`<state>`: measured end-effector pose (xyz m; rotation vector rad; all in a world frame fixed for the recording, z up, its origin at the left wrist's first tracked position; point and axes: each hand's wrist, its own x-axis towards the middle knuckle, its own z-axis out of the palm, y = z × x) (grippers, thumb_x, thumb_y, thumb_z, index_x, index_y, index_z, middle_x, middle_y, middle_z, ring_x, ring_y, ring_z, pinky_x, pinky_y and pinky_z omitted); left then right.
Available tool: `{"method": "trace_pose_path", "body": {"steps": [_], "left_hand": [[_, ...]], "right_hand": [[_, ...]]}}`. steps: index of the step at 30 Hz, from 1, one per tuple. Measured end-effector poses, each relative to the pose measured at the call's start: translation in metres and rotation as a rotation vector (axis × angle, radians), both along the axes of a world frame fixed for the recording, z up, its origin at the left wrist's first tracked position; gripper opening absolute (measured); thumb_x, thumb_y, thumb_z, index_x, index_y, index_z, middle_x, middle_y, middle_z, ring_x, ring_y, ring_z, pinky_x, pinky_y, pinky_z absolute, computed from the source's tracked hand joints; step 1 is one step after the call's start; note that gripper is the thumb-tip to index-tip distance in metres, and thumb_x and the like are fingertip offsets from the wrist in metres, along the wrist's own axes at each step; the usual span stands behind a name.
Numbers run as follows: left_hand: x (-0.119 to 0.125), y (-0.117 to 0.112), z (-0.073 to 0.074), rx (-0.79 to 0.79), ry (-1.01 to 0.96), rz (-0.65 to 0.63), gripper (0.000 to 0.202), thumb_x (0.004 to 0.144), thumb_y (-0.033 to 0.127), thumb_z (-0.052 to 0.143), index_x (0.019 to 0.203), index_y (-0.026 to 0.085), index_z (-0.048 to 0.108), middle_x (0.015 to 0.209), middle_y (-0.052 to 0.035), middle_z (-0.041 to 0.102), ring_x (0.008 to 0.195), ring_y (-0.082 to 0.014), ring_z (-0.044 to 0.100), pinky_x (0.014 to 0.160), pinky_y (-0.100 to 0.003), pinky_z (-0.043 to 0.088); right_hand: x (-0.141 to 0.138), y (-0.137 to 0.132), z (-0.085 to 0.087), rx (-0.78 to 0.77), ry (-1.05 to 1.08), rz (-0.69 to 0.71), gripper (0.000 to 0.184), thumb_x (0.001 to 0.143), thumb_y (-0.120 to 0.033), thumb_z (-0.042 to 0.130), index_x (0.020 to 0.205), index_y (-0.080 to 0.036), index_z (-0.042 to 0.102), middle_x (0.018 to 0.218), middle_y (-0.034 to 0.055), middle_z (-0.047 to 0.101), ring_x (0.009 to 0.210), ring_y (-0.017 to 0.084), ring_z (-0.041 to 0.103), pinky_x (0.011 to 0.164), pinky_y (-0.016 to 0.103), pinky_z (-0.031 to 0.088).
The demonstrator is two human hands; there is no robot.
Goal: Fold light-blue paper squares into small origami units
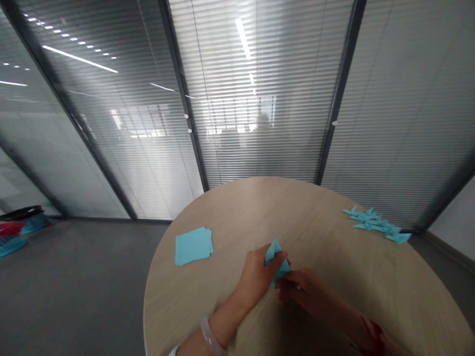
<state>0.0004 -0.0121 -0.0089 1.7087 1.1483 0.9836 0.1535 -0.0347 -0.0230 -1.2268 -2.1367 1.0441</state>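
A partly folded piece of blue paper (pixel 273 250) is held between my two hands, above the middle of the round table. My left hand (pixel 260 271) is closed around its left side, with the thumb lying across the front. The fingers of my right hand (pixel 301 288) pinch the lower right corner of the paper. One pointed tip of the paper sticks up above the left thumb. The hands hide part of the folds.
A stack of square blue paper sheets (pixel 193 246) lies on the left of the wooden table (pixel 256 202). Several folded blue paper figures (pixel 374 221) sit in a cluster near the right edge. Glass partitions with blinds (pixel 260 99) stand behind. Bins (pixel 31 220) are on the floor at far left.
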Motion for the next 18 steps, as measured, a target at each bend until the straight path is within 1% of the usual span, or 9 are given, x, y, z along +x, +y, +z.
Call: {"method": "trace_pose_path", "body": {"steps": [3, 6, 11, 18], "left_hand": [[0.000, -0.001, 0.000, 0.002, 0.004, 0.000, 0.037, 0.088, 0.046, 0.049, 0.079, 0.015, 0.069, 0.076, -0.0059, 0.073, 0.065, -0.0165, 0.066, 0.060, -0.023, 0.049], [0.001, -0.001, 0.001, 0.006, 0.013, 0.011, 0.037, 0.087, 0.045, 0.050, 0.078, 0.015, 0.069, 0.074, -0.0056, 0.073, 0.062, -0.0159, 0.064, 0.059, -0.024, 0.049], [0.001, 0.000, -0.001, 0.021, 0.012, 0.014, 0.037, 0.088, 0.045, 0.049, 0.077, 0.016, 0.069, 0.073, -0.0048, 0.073, 0.060, -0.0151, 0.064, 0.058, -0.023, 0.048], [0.001, 0.000, -0.003, 0.022, 0.010, 0.011, 0.038, 0.088, 0.045, 0.049, 0.077, 0.015, 0.069, 0.073, -0.0052, 0.073, 0.060, -0.0154, 0.064, 0.059, -0.024, 0.049]], "right_hand": [[0.000, -0.001, 0.000, 0.012, -0.002, -0.005, 0.033, 0.088, -0.027, 0.043, 0.074, -0.018, 0.071, 0.073, 0.0092, 0.075, 0.069, 0.025, 0.071, 0.066, 0.031, 0.050], [0.000, 0.001, -0.005, 0.015, -0.003, -0.016, 0.036, 0.089, -0.031, 0.043, 0.070, -0.019, 0.070, 0.071, 0.0091, 0.074, 0.067, 0.025, 0.070, 0.064, 0.031, 0.050], [0.001, 0.005, -0.013, 0.014, 0.031, 0.020, 0.028, 0.086, -0.025, 0.044, 0.074, -0.019, 0.069, 0.071, 0.0077, 0.075, 0.067, 0.023, 0.071, 0.064, 0.029, 0.050], [0.001, 0.004, -0.009, 0.012, 0.015, 0.011, 0.029, 0.086, -0.023, 0.043, 0.075, -0.018, 0.070, 0.072, 0.0091, 0.075, 0.070, 0.025, 0.071, 0.065, 0.030, 0.050]]}}
